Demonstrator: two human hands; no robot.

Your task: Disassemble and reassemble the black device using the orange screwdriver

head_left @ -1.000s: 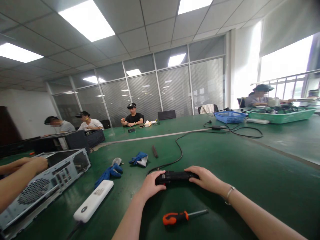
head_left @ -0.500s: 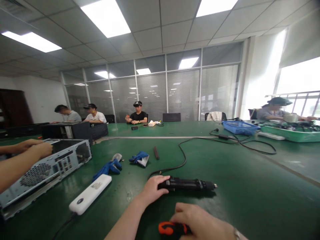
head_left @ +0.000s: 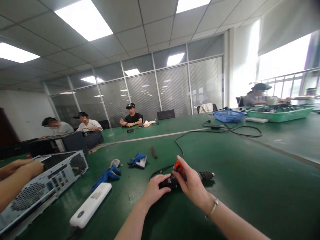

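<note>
A black electric screwdriver (head_left: 203, 175) lies on the green table in front of me, its bit end to the right and its cord leaving on the left. My left hand (head_left: 156, 188) grips its rear end, thumb on the near side and fingers on the far side. Over the middle of the body, my right hand (head_left: 191, 181) pinches an orange-and-black tool handle (head_left: 178, 167). What is attached to that handle is hidden by the hand and the screwdriver. Whether the handle touches the screwdriver, I cannot tell.
To the left are a white power strip (head_left: 91, 205), blue gloves (head_left: 108, 175) and an open computer case (head_left: 57, 180) with another person's hands in it. A dark bar (head_left: 153, 152) lies beyond. Blue (head_left: 229, 116) and green baskets (head_left: 285, 115) stand at right; co-workers sit around.
My right hand has risen from the near table edge to above the electric screwdriver, bringing the orange-and-black tool handle along. The left hand keeps its hold. The camera view has turned and tilted slightly.
</note>
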